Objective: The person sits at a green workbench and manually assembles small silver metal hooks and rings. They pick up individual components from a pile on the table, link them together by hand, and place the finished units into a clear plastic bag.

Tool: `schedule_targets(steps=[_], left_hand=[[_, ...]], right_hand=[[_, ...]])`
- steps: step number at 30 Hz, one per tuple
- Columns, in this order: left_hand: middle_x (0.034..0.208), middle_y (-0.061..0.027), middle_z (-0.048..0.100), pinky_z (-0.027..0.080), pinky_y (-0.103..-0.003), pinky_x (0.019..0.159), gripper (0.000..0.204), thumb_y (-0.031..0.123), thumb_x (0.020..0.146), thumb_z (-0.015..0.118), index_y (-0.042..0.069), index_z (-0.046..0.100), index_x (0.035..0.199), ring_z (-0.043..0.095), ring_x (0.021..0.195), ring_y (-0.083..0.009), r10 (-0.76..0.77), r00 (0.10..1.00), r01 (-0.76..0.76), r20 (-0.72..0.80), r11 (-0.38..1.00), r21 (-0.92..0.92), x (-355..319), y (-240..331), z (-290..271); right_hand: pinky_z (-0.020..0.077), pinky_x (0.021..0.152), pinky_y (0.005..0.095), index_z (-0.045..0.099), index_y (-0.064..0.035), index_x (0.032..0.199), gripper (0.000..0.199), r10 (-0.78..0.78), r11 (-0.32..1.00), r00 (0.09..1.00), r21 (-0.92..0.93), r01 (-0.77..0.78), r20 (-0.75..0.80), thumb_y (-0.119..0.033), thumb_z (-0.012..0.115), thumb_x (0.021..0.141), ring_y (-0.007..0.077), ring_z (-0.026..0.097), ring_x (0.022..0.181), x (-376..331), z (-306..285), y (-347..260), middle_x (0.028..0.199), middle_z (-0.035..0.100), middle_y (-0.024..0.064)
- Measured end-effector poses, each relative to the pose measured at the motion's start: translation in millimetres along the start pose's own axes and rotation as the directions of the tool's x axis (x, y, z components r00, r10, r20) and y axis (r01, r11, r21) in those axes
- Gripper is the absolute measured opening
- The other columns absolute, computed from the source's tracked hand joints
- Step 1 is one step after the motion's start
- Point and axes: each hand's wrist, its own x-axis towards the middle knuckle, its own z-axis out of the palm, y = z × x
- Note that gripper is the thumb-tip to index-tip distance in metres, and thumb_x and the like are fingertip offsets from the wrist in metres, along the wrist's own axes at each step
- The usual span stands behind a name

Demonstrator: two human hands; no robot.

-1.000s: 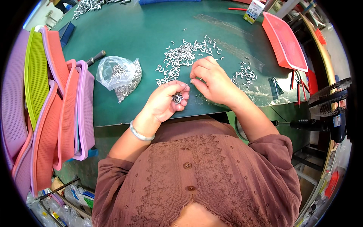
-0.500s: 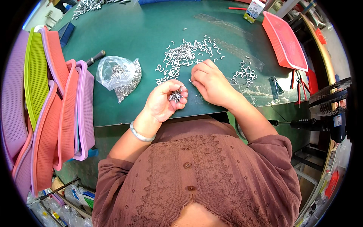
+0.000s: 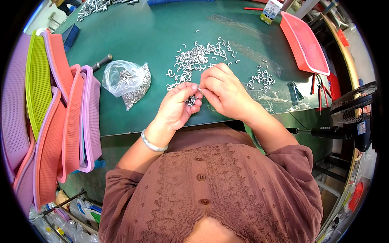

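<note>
The left hand [image 3: 178, 107] cups a small cluster of metal hooks [image 3: 190, 100], fingers curled shut around them. The right hand [image 3: 223, 91] pinches one hook at that cluster. A large loose pile [image 3: 198, 60] still lies mid-surface, so much seems left.

A dark green surface [image 3: 137, 36] fills the upper middle of the frame, evenly lit. Along the left edge lean stacked plastic mesh trays [image 3: 48, 121] in purple, lime and coral. A pink tray [image 3: 308, 44] lies at the upper right. At the right edge stands a black fan [image 3: 356, 113]. Bags and clutter [image 3: 73, 214] crowd the floor at lower left.
</note>
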Motion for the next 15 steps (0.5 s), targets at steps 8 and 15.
schedule_targets(steps=[8, 15], left_hand=[[0.087, -0.0059, 0.059, 0.045, -0.023, 0.057, 0.009, 0.013, 0.096, 0.059, 0.004, 0.059, 0.098, 0.055, 0.072, -0.0133, -0.028, 0.995, 0.027, 0.092, 1.000, 0.008, 0, 2, -4], [0.089, -0.0093, 0.059, 0.046, -0.026, 0.059, 0.010, 0.013, 0.094, 0.054, 0.003, 0.058, 0.094, 0.056, 0.073, -0.0162, -0.002, 0.998, 0.002, 0.059, 1.000, -0.008, 0, 2, -3]], right_hand=[[0.0457, 0.082, 0.0406, 0.065, -0.0034, 0.088, 0.012, 0.229, 0.908, 0.973, -0.358, -0.217, -0.009, -0.006, 0.065, 0.076, 0.0309, 0.055, 0.094, -22, -8, 18, 0.095, 0.061, 0.0098], [0.0463, 0.081, 0.0411, 0.065, -0.0043, 0.086, 0.008, 0.214, 0.970, 0.973, -0.135, -0.201, 0.088, -0.004, 0.063, 0.078, 0.0316, 0.056, 0.090, -27, -4, 18, 0.089, 0.059, 0.0110]])
